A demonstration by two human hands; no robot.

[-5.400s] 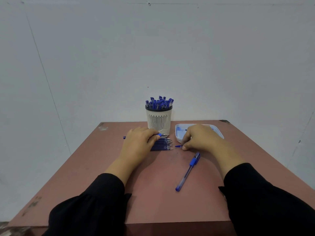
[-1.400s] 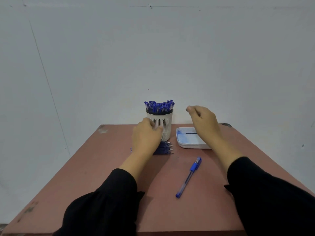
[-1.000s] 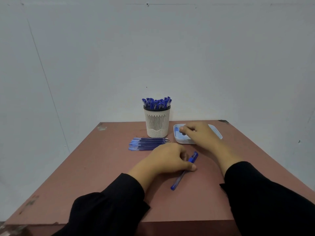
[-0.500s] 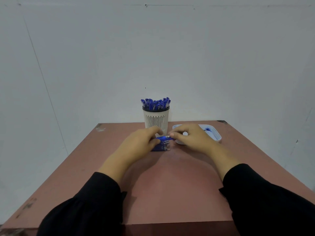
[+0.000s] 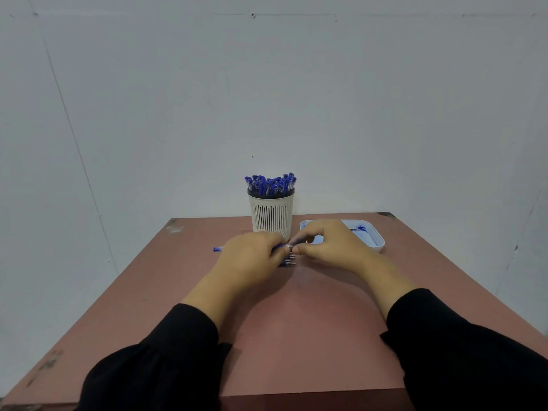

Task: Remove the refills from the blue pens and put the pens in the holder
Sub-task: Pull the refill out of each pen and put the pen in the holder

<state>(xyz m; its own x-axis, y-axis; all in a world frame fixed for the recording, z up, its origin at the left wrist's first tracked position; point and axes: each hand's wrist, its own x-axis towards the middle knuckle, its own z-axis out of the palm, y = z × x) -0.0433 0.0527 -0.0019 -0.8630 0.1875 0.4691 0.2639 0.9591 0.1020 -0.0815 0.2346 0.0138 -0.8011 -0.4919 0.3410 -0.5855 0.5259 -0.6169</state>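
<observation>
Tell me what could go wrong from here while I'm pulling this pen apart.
The small part pinched by your right hand could slip and roll off the table. Your left hand, gripping the pen, hovers over the loose refills and may scatter them. The holder looks packed, so forcing another pen in might tip it.

Holder point(image 5: 271, 213) and tray point(image 5: 379, 238) just beyond fingers point(image 5: 299, 249).

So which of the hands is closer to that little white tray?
The right. The right hand lies right in front of the white tray, overlapping its near-left corner; the left hand sits farther left, in front of the pen holder.
</observation>
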